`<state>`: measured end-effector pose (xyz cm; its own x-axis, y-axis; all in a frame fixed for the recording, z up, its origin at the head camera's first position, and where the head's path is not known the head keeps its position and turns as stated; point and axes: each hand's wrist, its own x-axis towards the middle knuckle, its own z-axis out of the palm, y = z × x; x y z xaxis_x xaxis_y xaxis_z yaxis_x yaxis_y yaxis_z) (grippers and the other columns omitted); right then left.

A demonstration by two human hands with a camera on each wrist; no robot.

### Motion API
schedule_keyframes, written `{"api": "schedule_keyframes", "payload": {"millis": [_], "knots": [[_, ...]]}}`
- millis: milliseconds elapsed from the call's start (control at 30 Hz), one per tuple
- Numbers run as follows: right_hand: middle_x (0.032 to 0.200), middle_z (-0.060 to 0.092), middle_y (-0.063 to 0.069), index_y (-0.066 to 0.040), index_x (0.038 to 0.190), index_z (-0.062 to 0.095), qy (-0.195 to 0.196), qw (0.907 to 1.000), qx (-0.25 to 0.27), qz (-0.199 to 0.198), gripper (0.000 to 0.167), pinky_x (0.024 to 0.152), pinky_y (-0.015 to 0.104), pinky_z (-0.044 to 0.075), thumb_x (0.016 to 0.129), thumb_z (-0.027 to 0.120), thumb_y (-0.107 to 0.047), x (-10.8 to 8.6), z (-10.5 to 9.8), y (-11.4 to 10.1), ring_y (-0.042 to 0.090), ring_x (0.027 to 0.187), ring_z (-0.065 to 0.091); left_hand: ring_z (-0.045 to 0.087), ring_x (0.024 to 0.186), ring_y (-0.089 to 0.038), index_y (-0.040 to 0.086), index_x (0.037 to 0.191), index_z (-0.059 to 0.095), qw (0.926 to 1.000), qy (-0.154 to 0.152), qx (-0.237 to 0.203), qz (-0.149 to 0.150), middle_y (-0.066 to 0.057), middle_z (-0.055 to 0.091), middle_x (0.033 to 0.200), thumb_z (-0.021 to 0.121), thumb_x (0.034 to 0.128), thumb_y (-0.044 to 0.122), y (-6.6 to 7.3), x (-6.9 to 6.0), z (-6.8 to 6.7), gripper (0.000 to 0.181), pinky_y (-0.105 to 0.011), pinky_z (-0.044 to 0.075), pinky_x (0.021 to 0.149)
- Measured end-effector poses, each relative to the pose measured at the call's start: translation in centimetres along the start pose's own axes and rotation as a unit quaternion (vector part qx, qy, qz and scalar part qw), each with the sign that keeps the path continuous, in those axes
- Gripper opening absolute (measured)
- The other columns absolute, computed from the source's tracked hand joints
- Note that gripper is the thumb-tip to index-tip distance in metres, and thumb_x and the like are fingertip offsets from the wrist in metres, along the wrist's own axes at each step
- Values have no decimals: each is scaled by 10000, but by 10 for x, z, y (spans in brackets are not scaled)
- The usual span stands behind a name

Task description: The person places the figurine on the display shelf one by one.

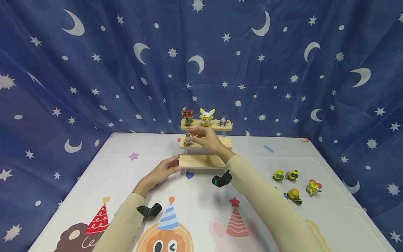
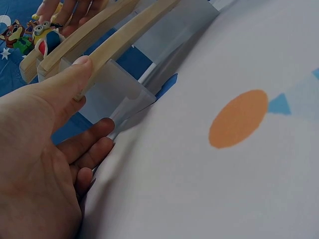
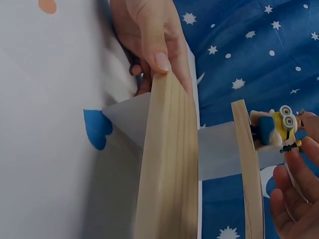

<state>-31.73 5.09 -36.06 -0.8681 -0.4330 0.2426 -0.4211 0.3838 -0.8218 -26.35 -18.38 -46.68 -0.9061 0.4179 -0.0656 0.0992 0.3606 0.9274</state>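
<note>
A three-tier wooden display stand (image 1: 201,161) with translucent side supports stands at the table's back. My left hand (image 1: 165,170) grips the left end of its lowest board, the thumb (image 2: 75,74) on the board's edge. On the left of the middle board stands a minion figurine (image 3: 279,128) with goggles, upright in the head view. My right hand (image 1: 206,138) pinches it near its head; the exact fingertip contact is partly hidden. Along the top board stand a red fox figurine (image 1: 187,118), a white-and-yellow big-eared figurine (image 1: 206,117) and a small dark blue figurine (image 1: 223,121).
Several yellow minion figurines, among them one with goggles (image 1: 278,175) and one with a red piece (image 1: 313,188), are on the right of the white printed tablecloth (image 1: 195,190). A blue star-and-moon curtain (image 1: 220,63) hangs behind the stand.
</note>
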Motion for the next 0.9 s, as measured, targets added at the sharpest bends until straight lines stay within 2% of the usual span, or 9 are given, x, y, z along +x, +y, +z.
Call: {"api": "schedule_keyframes", "payload": {"millis": [233, 433, 733, 900], "knots": [[1328, 672, 168, -2, 1298, 655, -17, 9998, -36, 178, 350, 986, 421, 558, 982, 666, -153, -12, -8, 4, 313, 1108, 666, 448, 1436, -390, 128, 1610, 278, 10000, -16, -52, -68, -204, 431, 1578, 618, 1014, 332, -1, -1, 0, 716, -561, 349, 1202], [1300, 672, 205, 39, 1286, 652, -72, 9999, -82, 41, 332, 939, 423, 574, 989, 642, -109, -24, -18, 4, 336, 1087, 671, 435, 1444, -393, 142, 1612, 273, 9998, 29, -13, -191, -199, 415, 1588, 616, 1011, 364, -1, -1, -1, 727, -559, 355, 1200], [1280, 680, 209, 8, 1271, 668, -246, 9996, -146, -53, 328, 958, 492, 559, 984, 655, -150, -48, -30, 1, 317, 1095, 673, 449, 1433, -384, 148, 1610, 285, 9998, 40, 8, -184, -191, 432, 1578, 620, 1009, 366, -2, -1, 0, 722, -555, 373, 1189], [1266, 697, 170, -21, 1255, 686, -301, 9990, -302, -92, 290, 926, 453, 576, 990, 646, -133, -60, -38, 0, 293, 1097, 682, 442, 1441, -385, 161, 1611, 284, 9997, 82, 11, -249, -187, 426, 1584, 629, 1002, 378, -1, 0, 0, 733, -555, 367, 1193]]}}
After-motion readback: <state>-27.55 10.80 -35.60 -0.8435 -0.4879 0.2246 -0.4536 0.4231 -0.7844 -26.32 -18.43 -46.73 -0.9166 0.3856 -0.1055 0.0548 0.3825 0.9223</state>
